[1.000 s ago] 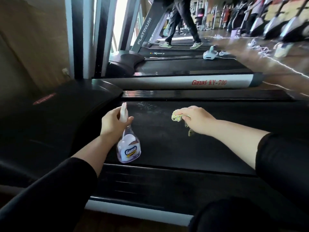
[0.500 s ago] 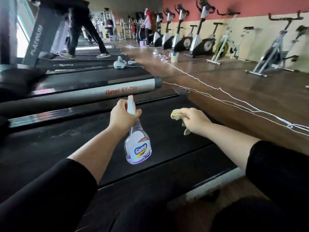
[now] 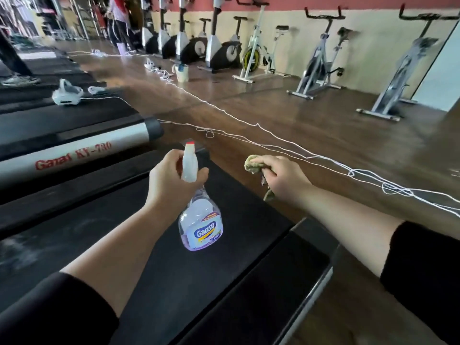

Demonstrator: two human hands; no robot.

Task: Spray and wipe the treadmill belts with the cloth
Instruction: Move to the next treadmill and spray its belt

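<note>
Two bare hands reach over the black rubber treadmill belt, cut off at frame L. Our left hand grips the clear plastic spray bottle w/ white head by the neck; trigger hidden. Our right hand clenches the crumpled olive-green cloth, mostly buried in the fist, by the belt's end; whether it touches, we can't tell.

Cloth mostly hidden in right hand; far bikes blurred.
</note>
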